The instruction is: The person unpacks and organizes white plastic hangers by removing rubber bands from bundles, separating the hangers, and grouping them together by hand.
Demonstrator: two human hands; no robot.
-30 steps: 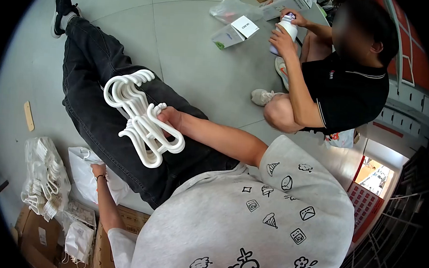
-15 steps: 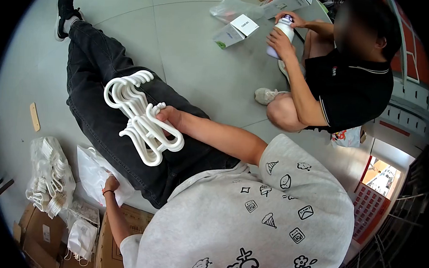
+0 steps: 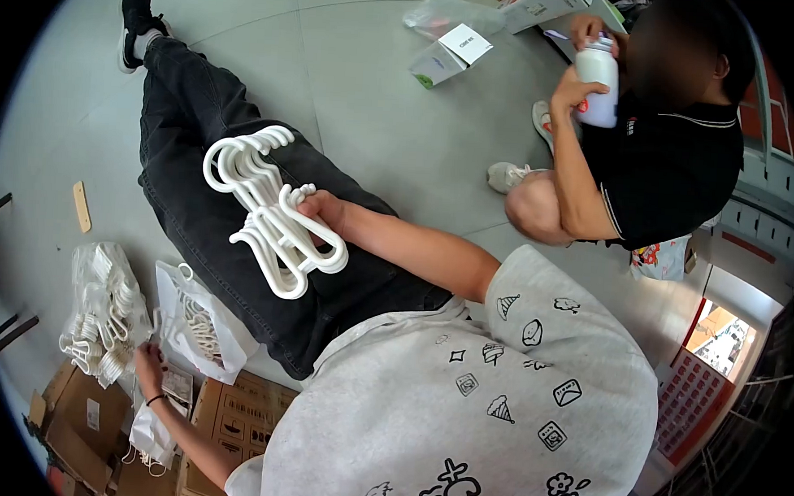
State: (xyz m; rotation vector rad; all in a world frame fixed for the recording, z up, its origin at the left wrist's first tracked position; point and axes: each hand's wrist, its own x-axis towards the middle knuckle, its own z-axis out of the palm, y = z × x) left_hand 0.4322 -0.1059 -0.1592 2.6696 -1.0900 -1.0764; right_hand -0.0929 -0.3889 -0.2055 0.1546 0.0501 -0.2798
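My right hand (image 3: pixel 325 210) is closed around a bunch of white plastic hangers (image 3: pixel 269 210), which rests over my dark trousers with the hooks toward my knees. My left hand (image 3: pixel 149 370) is low on the left, between a clear plastic bag of white hangers (image 3: pixel 104 313) and a white plastic bag (image 3: pixel 236 325). Several hangers show through the mouth of the white bag. Just above my left fingers is a pale blur, and whether they grip anything I cannot make out.
Cardboard boxes (image 3: pixel 242 424) and a small white packet (image 3: pixel 152 433) sit beside my left forearm. A crouching person (image 3: pixel 680 164) on the right holds a white and lilac bottle (image 3: pixel 599 83). A small white box (image 3: pixel 452 55) stands on the floor (image 3: pixel 360 102).
My left hand has left the white bag and moved down and left; the bag now gapes, showing hangers. My right hand still holds its bunch. The other person has raised the bottle, its lid open.
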